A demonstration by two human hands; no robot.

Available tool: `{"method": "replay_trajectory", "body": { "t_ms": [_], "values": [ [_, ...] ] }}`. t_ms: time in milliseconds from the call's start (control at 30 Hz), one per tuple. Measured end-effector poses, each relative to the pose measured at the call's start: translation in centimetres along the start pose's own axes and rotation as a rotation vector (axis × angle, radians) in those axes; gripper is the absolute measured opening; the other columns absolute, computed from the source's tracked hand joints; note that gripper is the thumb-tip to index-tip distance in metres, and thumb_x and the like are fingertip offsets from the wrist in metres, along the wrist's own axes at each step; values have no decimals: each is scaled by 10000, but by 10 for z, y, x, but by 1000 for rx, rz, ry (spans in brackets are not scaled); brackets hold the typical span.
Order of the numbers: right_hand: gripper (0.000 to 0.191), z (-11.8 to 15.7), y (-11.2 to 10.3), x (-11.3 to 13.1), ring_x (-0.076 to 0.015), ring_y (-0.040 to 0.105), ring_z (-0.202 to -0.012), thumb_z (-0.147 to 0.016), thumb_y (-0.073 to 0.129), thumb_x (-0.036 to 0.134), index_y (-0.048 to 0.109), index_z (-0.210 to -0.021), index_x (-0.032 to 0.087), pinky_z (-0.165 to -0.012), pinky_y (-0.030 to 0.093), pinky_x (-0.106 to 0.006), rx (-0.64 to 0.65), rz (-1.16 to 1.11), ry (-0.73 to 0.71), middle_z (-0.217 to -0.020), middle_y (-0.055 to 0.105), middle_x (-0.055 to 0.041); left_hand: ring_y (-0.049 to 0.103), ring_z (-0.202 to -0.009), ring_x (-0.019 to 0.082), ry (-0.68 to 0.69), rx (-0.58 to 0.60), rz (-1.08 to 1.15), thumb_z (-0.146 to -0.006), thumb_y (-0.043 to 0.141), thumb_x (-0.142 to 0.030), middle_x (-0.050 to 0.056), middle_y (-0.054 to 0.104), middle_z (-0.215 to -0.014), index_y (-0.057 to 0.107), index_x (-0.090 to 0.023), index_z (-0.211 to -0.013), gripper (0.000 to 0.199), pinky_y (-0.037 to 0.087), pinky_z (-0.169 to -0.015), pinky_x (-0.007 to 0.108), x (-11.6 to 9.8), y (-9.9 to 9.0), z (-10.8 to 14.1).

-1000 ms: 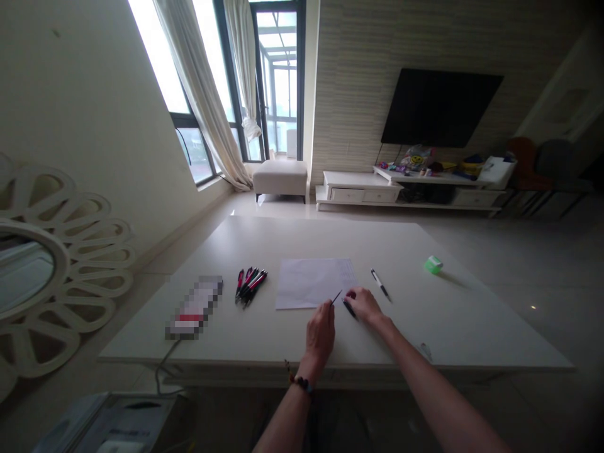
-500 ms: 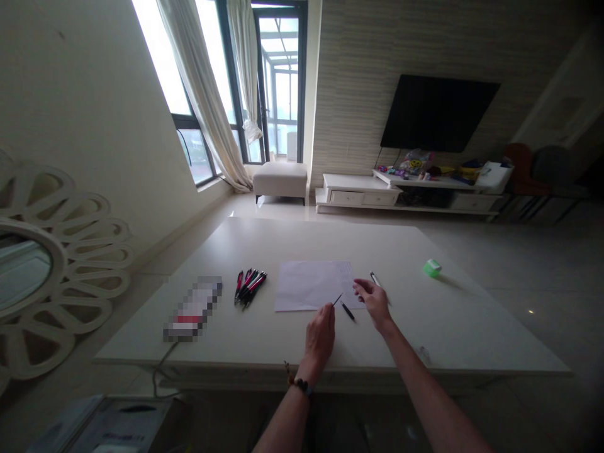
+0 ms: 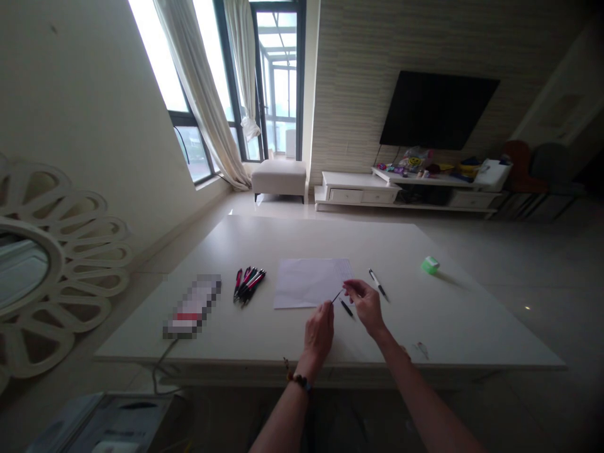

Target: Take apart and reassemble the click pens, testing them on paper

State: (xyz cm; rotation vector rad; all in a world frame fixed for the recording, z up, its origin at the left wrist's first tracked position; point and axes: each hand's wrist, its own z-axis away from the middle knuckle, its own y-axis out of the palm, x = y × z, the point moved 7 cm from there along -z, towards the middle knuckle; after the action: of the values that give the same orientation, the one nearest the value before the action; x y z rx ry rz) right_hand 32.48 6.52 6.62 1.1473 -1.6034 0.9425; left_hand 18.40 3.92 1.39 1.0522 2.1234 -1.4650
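Observation:
My left hand (image 3: pixel 319 330), a beaded bracelet on its wrist, pinches a thin dark rod (image 3: pixel 336 296) that looks like a pen refill. It points up and to the right. At the rod's far end, my right hand (image 3: pixel 365 305) has thumb and forefinger pressed together; whether they grip the tip or something small is too fine to tell. Just below, between the hands, lies a black pen part (image 3: pixel 346 307). A sheet of white paper (image 3: pixel 306 283) lies flat behind the hands. A white and black pen (image 3: pixel 377 284) rests right of the paper.
Several red and black pens (image 3: pixel 249 286) lie in a bunch left of the paper. Further left is a blurred-out device (image 3: pixel 193 308) with a cable. A green box (image 3: pixel 429 265) stands at the right of the white table (image 3: pixel 472 327). A small clear item (image 3: pixel 421 350) lies near the front edge.
My right hand has moved left and closed its fingertips at the end of the thin rod. My left hand has hardly moved and keeps its pinch.

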Motion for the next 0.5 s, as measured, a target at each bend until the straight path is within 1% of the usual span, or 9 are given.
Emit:
{"method": "replay_trajectory", "body": {
  "t_ms": [67,133,300,400,500],
  "values": [
    [340,0,-2,3,-119,521,-536,-735,603,450,639,-861,136,-500,440,-241,-29,9,-15,-689,636,-58,588,-750,135,2,4,1,-936,251,-289,34,607,-846,502,-229,-976,262,423,-672,241,0,0,0],
    [346,0,-2,4,-116,518,-528,-740,596,453,640,-870,135,-494,441,-240,-31,19,-24,-682,633,-55,587,-748,134,11,5,3,-933,260,-285,33,610,-846,505,-231,-978,255,423,-670,241,-1,0,0],
    [338,4,4,4,-140,566,-589,-734,605,449,648,-854,136,-535,473,-255,18,39,-18,-713,648,-67,584,-735,125,13,-13,6,-930,271,-271,24,611,-833,512,-232,-969,248,417,-653,230,-3,-2,-1],
    [322,6,4,3,-154,587,-629,-733,612,436,645,-855,139,-550,488,-262,35,33,-15,-743,654,-75,581,-721,124,16,-5,-8,-930,270,-273,21,608,-823,510,-231,-964,246,413,-642,228,-2,-1,-1],
    [325,5,-1,3,-163,595,-650,-734,608,441,642,-855,141,-535,495,-262,-5,42,-26,-771,657,-83,582,-738,129,22,-2,-13,-929,273,-272,27,608,-828,509,-228,-970,243,416,-653,232,-1,1,0]
  ]
}}
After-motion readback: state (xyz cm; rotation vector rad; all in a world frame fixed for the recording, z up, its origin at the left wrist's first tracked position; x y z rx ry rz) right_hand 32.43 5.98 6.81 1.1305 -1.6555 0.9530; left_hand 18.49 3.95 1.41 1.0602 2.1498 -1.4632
